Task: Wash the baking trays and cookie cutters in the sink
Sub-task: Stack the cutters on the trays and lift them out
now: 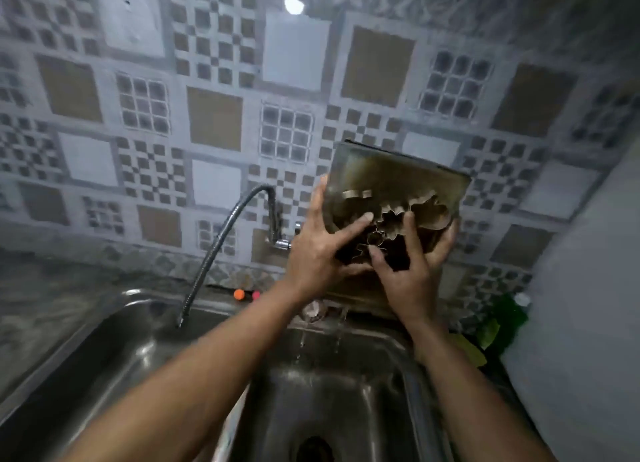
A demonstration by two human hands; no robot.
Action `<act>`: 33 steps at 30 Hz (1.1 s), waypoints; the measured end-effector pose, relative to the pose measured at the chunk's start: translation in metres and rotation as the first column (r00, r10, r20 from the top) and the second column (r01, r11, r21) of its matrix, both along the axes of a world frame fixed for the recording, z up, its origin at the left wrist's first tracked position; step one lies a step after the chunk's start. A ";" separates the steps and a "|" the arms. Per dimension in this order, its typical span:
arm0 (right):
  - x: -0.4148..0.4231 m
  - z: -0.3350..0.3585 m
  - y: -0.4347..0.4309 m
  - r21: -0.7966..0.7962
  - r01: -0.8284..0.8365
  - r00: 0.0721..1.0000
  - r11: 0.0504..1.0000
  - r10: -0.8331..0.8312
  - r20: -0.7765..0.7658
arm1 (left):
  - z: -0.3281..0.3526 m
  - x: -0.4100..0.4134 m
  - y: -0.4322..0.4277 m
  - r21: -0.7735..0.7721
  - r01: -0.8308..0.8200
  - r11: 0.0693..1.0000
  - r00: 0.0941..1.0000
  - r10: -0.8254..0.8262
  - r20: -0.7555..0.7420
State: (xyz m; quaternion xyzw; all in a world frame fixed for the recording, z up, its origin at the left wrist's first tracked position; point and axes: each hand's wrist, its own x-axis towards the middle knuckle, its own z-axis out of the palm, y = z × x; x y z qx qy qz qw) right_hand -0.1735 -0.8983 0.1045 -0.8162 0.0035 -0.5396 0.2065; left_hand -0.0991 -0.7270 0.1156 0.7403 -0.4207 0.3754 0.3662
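Forearms [194,368] extend over the sink [349,402]. Left hand [317,253] and right hand [414,271] grasp the baking tray [398,177], tilted steeply above the basin. Fingers [360,220] pin the cookie cutters [394,215] inside, likely so water drains.

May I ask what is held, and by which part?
Left hand and right hand grip the baking tray by its side edges, pinning cookie cutters inside.

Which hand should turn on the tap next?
Left, probably. The left hand sits right beside the tap, while the right hand grips the tray and cutters on the far side and might hold them alone.
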 end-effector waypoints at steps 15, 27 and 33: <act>0.047 0.115 -0.016 -0.138 0.090 0.894 0.986 -0.019 0.448 | 0.124 0.037 -0.016 -0.168 0.076 0.983 0.916 -0.003 0.401; 0.057 0.190 -0.013 -0.238 0.085 0.842 0.968 0.058 0.537 | 0.189 0.046 -0.012 -0.242 0.086 0.967 0.865 0.048 0.499; 0.060 0.206 -0.012 -0.276 0.058 0.822 0.959 0.111 0.559 | 0.203 0.045 -0.010 -0.252 0.067 0.965 0.857 0.073 0.509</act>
